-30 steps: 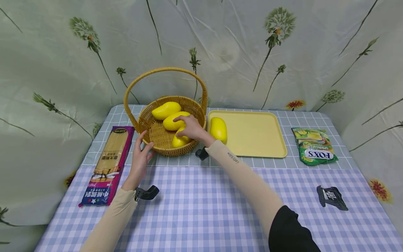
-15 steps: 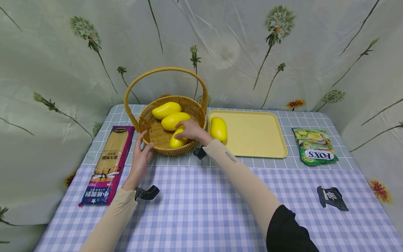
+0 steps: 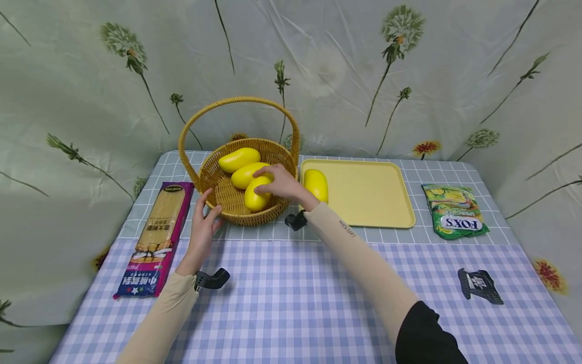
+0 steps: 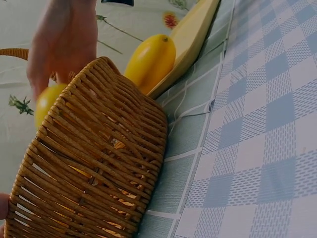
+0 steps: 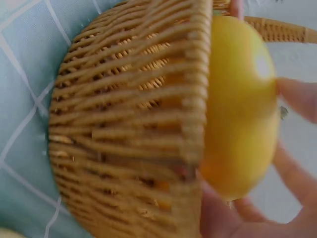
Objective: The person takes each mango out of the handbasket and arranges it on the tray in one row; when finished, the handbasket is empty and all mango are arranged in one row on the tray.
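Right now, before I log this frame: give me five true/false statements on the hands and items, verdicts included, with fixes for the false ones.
1. The right hand grips a yellow fruit. True.
2. A second yellow fruit lies on the tray. True.
3. The left hand touches the tray. False: the left hand touches the rim of the basket.
4. In the head view, the FOX'S bag lies left of the basket. False: the FOX'S bag lies right of the tray.
5. The black packet lies on the blue-and-white checked cloth. True.
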A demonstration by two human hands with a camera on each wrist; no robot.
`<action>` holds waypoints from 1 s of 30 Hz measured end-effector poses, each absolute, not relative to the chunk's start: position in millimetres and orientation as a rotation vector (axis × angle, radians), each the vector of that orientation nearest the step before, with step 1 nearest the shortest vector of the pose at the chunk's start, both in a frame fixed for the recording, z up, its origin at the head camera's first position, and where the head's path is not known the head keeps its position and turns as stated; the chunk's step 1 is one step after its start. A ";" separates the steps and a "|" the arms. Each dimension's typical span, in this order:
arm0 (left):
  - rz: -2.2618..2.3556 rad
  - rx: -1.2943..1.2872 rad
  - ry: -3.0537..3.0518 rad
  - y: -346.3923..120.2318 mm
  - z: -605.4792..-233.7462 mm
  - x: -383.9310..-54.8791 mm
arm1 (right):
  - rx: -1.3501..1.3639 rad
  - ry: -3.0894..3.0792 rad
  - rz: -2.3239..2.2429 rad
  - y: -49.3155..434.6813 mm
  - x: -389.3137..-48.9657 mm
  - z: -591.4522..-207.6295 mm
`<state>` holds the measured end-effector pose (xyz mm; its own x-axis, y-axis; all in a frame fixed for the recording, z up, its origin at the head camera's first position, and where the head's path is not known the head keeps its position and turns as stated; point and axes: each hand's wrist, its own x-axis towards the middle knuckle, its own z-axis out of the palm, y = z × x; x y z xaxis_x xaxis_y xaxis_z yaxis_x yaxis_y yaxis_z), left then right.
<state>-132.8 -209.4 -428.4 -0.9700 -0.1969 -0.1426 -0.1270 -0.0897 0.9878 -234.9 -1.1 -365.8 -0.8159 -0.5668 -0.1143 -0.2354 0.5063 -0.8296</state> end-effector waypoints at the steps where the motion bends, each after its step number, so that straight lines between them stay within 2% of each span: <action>1: -2.256 0.373 -2.080 -209.4 -428.2 -132.8 | -0.670 2.374 -1.264 1.7 -235.9 -365.8; 10: -2.266 0.352 -2.062 -209.2 -427.2 -132.2 | -0.718 2.187 -1.617 35.5 -239.3 -359.4; 20: -2.263 0.372 -2.066 -208.9 -428.0 -132.5 | -0.688 2.016 -1.785 90.2 -242.0 -366.1; 24: -2.263 0.377 -2.070 -209.0 -427.8 -132.3 | -0.621 2.027 -1.840 120.0 -243.9 -375.2; 30: -2.250 0.372 -2.075 -208.9 -428.3 -132.2 | -0.384 2.027 -1.934 164.1 -242.3 -391.2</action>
<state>-132.2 -208.9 -428.3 -0.9692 -0.2049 -0.1366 -0.1196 -0.0934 0.9884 -242.3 164.1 -391.2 -0.9152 -0.4009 -0.0402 0.0212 0.0518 -0.9984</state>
